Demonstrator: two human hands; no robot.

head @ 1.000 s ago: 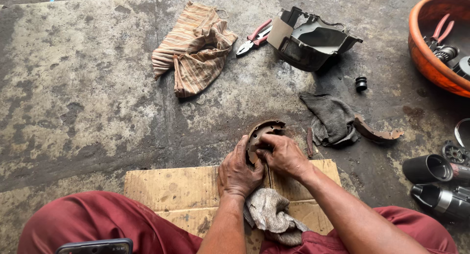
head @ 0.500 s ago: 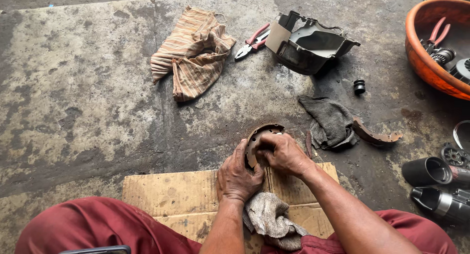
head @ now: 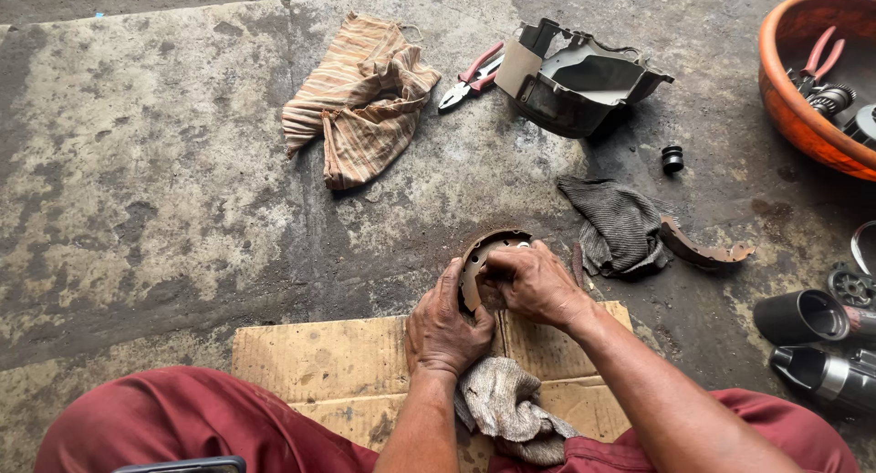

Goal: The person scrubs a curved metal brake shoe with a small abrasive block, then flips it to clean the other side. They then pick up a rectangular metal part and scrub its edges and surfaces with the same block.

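My left hand (head: 445, 325) grips the lower left side of a curved, rusty brake shoe (head: 481, 251) held on edge just past a sheet of cardboard (head: 315, 359). My right hand (head: 531, 281) closes over the right side of the same shoe, fingers pressing on its inner face. A grey rag (head: 506, 407) lies on the cardboard between my forearms. A second brake shoe (head: 704, 249) lies on the concrete to the right, apart from both hands.
On the floor ahead: a striped cloth (head: 360, 103), red-handled pliers (head: 472, 74), a dark plastic housing (head: 581, 76), a small black cap (head: 672, 157), a grey rag (head: 617, 222). An orange basin (head: 796, 108) of tools sits far right; black cylinders (head: 808, 316) lie near my right knee.
Both hands stay on the brake shoe; the fingers shift slightly. The view has drifted a little, so floor objects sit slightly higher.
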